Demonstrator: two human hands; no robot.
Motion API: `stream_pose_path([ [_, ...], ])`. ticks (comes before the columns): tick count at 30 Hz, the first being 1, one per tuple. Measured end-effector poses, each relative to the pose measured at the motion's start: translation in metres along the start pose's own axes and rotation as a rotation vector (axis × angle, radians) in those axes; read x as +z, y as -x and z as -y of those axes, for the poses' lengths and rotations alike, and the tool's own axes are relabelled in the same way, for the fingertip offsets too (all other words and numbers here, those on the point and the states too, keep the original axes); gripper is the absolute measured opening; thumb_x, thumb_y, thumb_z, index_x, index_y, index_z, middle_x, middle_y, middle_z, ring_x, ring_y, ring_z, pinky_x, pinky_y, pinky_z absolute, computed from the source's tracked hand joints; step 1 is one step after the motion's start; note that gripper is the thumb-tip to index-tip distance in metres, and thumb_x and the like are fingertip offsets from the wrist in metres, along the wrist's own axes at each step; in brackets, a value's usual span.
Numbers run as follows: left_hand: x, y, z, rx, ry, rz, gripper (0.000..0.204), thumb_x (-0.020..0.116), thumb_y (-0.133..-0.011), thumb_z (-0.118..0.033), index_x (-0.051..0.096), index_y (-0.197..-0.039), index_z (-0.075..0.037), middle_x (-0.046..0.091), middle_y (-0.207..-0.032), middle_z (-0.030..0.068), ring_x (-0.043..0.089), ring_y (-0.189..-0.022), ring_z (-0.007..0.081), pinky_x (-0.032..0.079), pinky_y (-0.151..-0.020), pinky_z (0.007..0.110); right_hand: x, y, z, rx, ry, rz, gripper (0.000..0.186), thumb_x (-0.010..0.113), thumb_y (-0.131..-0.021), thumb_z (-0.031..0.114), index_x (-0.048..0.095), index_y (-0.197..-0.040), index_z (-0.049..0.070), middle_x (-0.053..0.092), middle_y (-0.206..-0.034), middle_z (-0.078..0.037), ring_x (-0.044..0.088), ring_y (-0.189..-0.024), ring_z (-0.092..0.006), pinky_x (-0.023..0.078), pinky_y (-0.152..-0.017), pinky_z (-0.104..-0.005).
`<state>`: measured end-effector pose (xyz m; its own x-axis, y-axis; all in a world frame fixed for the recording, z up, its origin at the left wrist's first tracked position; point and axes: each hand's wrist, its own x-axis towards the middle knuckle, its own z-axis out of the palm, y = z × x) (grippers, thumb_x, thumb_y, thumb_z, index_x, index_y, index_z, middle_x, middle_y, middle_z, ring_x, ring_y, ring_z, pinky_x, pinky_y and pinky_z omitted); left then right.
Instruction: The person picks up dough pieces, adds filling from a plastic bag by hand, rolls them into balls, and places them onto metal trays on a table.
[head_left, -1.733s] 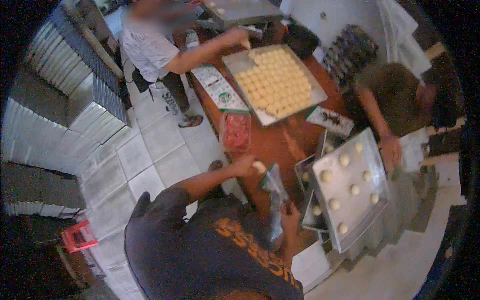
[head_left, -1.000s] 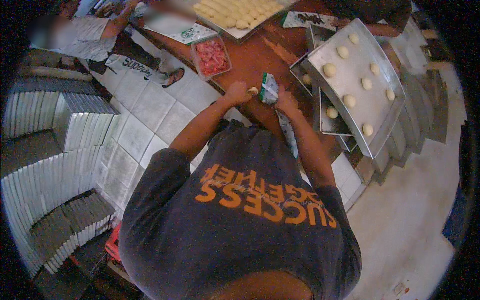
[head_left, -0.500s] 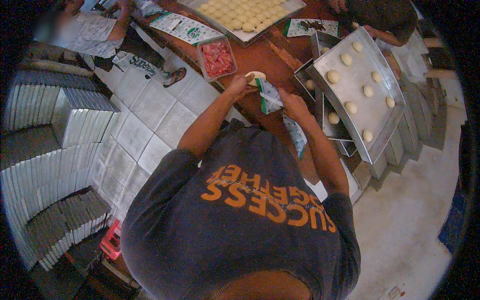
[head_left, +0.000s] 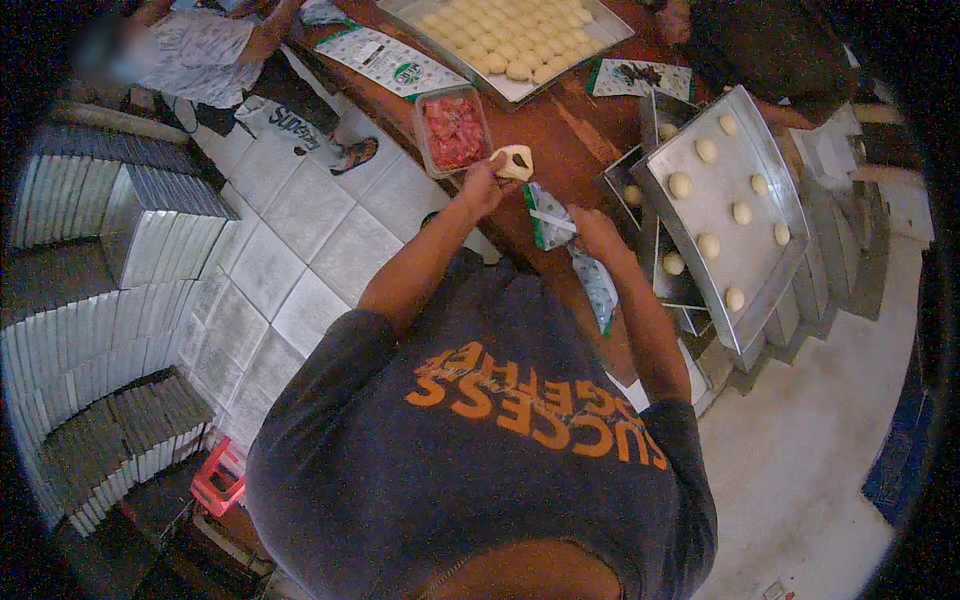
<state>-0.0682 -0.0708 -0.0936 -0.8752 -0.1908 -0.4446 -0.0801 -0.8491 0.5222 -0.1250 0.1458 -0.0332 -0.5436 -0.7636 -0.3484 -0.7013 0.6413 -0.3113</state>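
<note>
A flat piece of pale dough (head_left: 524,155) with a dark filling in its middle rests on the fingers of my left hand (head_left: 482,188), over the table's near edge. My right hand (head_left: 597,234) is closed round a piping bag (head_left: 547,217) made of white plastic with green edges. The bag's front end points toward the dough, a short gap away from it. Its rear part (head_left: 597,290) hangs below my right hand. Just beyond my left hand stands a clear plastic tub (head_left: 484,128) filled with red chunks.
A tray (head_left: 617,27) of many dough balls stands at the far side of the brown table (head_left: 560,150). Stacked metal trays (head_left: 690,215) with spaced dough balls lie right. Patterned sheets (head_left: 385,60) lie near the back. Two other people are across the table. Pan stacks (head_left: 90,240) fill the left.
The piping bag has drawn back from the dough, leaving a gap between them. The dough now shows a dark filling in its middle. The view has shifted slightly.
</note>
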Motion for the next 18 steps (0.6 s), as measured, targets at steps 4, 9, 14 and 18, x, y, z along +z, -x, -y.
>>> stream_pose_path([
  [4,0.008,0.005,-0.031,-0.038,0.024,0.213,0.037,0.052,-0.085,-0.026,0.048,-0.111,0.000,0.056,-0.105,0.0115,0.058,-0.093,0.0247,0.050,-0.078,0.036,0.036,-0.004,-0.022,-0.085,-0.106,-0.407,0.050,0.066,-0.071,0.017,0.048,-0.114,-0.002,0.062,-0.086,-0.018,0.060,-0.081,-0.0355,0.048,-0.075,-0.0380],
  [9,0.026,0.028,-0.036,-0.192,0.027,0.365,0.039,0.048,-0.087,-0.027,0.044,-0.115,0.001,0.054,-0.110,0.0132,0.055,-0.099,0.0259,0.049,-0.083,0.038,-0.029,-0.038,0.040,0.123,-1.119,-0.483,0.030,0.066,-0.073,0.018,0.062,-0.097,-0.001,0.064,-0.086,-0.010,0.060,-0.079,-0.0198,0.045,-0.078,-0.0308],
  [14,0.039,0.020,-0.033,-0.230,0.174,0.333,0.045,0.040,-0.090,-0.037,0.040,-0.119,-0.003,0.050,-0.116,0.0108,0.049,-0.107,0.0254,0.039,-0.092,0.041,-0.036,-0.058,0.049,0.368,-1.452,-0.709,0.025,0.068,-0.072,0.018,0.065,-0.090,0.000,0.065,-0.087,-0.008,0.059,-0.080,-0.0160,0.045,-0.077,-0.0284],
  [18,0.067,0.033,-0.051,-0.218,0.433,0.621,0.049,0.032,-0.089,-0.048,0.042,-0.120,-0.011,0.044,-0.121,0.0086,0.040,-0.113,0.0234,0.029,-0.097,0.041,-0.046,-0.058,0.081,0.001,-0.769,-1.006,0.022,0.066,-0.073,0.004,0.061,-0.094,-0.003,0.062,-0.093,-0.009,0.059,-0.075,-0.0137,0.048,-0.069,-0.0269],
])
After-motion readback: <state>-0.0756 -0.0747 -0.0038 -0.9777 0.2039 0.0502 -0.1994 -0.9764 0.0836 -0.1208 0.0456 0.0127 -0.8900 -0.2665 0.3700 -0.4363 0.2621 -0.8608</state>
